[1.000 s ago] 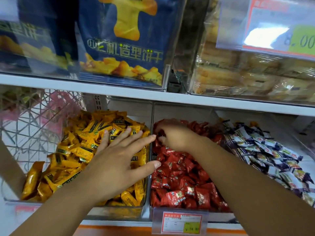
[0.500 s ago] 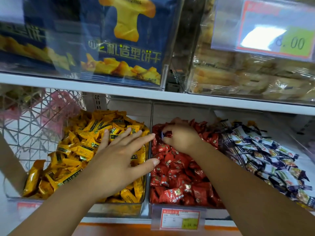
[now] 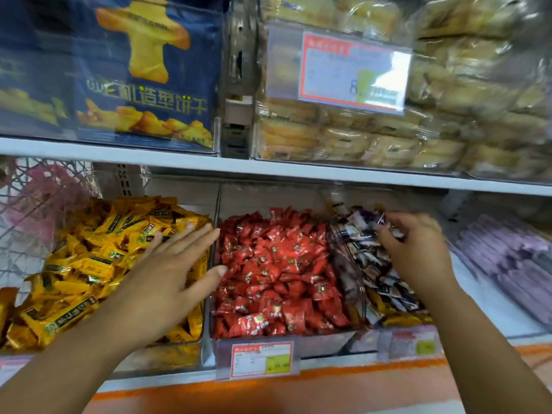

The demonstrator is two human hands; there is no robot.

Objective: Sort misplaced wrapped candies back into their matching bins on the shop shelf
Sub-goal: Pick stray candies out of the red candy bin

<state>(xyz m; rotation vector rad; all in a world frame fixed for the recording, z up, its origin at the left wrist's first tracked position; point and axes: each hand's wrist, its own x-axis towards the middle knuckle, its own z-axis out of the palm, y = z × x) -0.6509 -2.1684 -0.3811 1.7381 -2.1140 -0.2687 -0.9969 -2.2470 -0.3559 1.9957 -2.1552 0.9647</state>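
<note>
Three clear bins stand side by side on the lower shelf: yellow candies point(image 3: 89, 264) on the left, red candies point(image 3: 277, 264) in the middle, purple-and-white candies point(image 3: 358, 264) on the right. My left hand point(image 3: 167, 273) lies flat with straight fingers on the yellow pile, its thumb reaching over the divider toward the red bin. My right hand point(image 3: 415, 249) hovers over the back of the purple-and-white bin with curled fingers. It pinches a small purple-and-white candy point(image 3: 380, 218) at its fingertips; motion blur softens the detail.
The upper shelf board point(image 3: 298, 171) hangs low over the bins, carrying blue biscuit bags point(image 3: 143, 85) and wrapped cakes point(image 3: 448, 115). A wire basket point(image 3: 35, 210) stands at the left and lilac packs point(image 3: 507, 258) at the right. A price label point(image 3: 260, 358) juts from the shelf's front edge.
My right hand lifted a purple-and-white candy out of the red bin and carried it right, over the purple-and-white bin. The left hand stayed on the yellow candies.
</note>
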